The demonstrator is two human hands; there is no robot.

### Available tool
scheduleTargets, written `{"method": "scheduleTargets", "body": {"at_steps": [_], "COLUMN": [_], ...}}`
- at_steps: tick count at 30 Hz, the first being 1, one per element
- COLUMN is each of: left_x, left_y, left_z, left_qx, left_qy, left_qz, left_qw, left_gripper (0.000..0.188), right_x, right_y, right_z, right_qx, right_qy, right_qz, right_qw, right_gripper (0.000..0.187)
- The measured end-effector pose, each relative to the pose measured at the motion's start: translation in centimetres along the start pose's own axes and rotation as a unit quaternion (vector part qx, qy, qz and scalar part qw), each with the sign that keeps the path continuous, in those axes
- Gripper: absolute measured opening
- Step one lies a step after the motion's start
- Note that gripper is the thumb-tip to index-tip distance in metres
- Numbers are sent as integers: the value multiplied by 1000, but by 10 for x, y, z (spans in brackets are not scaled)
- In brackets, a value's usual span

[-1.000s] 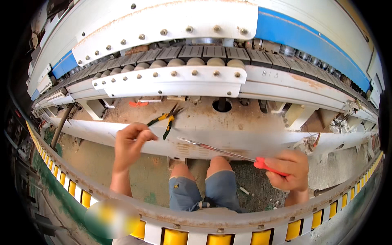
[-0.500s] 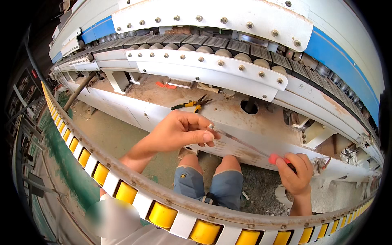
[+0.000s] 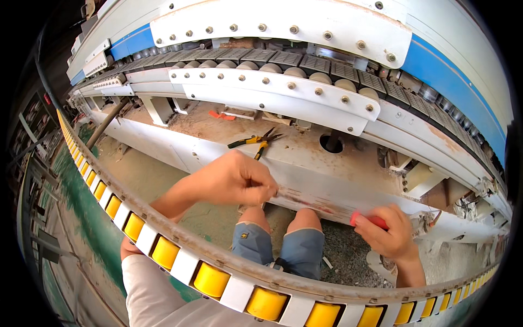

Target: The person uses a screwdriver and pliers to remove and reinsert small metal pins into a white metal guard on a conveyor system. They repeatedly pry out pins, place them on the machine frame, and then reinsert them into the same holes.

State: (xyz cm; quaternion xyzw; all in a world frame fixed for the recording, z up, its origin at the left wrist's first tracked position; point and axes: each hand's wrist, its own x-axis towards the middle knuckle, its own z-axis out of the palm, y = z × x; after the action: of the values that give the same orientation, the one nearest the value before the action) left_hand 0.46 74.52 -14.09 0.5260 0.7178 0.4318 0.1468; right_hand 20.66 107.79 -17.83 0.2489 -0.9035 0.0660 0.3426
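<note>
In my right hand [image 3: 396, 235] is a screwdriver with a red handle [image 3: 377, 222], the fingers wrapped round it. Its long thin shaft, smeared by motion, points left toward my left hand [image 3: 231, 179]. My left hand is closed in a pinch, back of the hand upward, in front of the white machine base. Whatever sits between those fingertips is hidden, and I cannot tell whether they touch the screwdriver's tip. Just beyond my left hand, pliers with yellow and black handles [image 3: 256, 141] lie spread on the dusty ledge [image 3: 299, 150].
A curved rail with yellow rollers [image 3: 211, 279] crosses between my body and my hands. Ahead runs a machine with a black-padded chain track [image 3: 283, 58] and a bolted white plate [image 3: 261, 87]. A round hole [image 3: 332, 143] and red scraps [image 3: 222, 115] are on the ledge.
My left hand has turned over and closed more tightly, hiding the small pale piece seen in its fingers before. My right hand has shifted slightly, showing more of the red handle.
</note>
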Motion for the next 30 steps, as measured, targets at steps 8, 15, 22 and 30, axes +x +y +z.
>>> {"method": "scheduleTargets", "body": {"at_steps": [8, 15, 22, 30], "left_x": [-8, -17, -19, 0], "left_y": [-7, -13, -16, 17], "left_z": [17, 22, 14, 18], "left_qx": [57, 85, 0, 64], "left_qy": [-15, 133, 113, 162], "left_qz": [-42, 1, -126, 28], "left_qw": [997, 987, 986, 984], "left_gripper": [15, 11, 16, 13], "right_x": [-2, 3, -19, -10], "right_y": [-6, -5, 3, 4], "right_z": [-7, -6, 23, 25], "right_qx": [-88, -73, 489, 599], "right_qy": [-46, -33, -76, -140], "right_qz": [-58, -41, 321, 372], "right_qw": [993, 996, 807, 695], "right_gripper": [41, 40, 27, 31]}}
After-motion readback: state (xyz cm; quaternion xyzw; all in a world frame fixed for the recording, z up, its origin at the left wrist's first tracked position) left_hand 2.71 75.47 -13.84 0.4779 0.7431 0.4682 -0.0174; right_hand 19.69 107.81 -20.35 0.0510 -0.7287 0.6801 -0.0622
